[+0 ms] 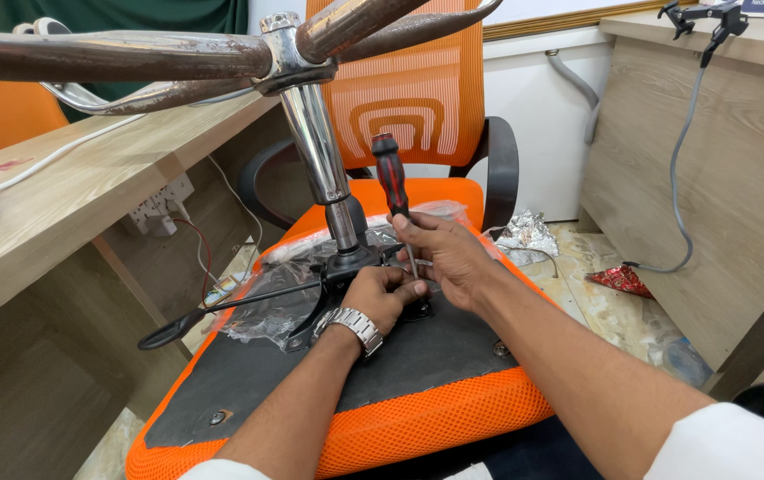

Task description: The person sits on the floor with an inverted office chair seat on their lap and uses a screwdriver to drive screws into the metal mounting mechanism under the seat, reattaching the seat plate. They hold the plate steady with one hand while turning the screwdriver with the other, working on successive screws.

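On the upturned orange seat (453, 418), the black mechanism plate (346, 267) already sits under the chrome column (315, 147). Right hand (449, 258) closes its grip on one red-and-black screwdriver (393, 187), tip down at the plate's edge; left hand (382, 298) pinches there, on what I cannot tell. Fastening looks unfinished, I judge. Two seat-corner bolts show, and one black lever (222, 311).
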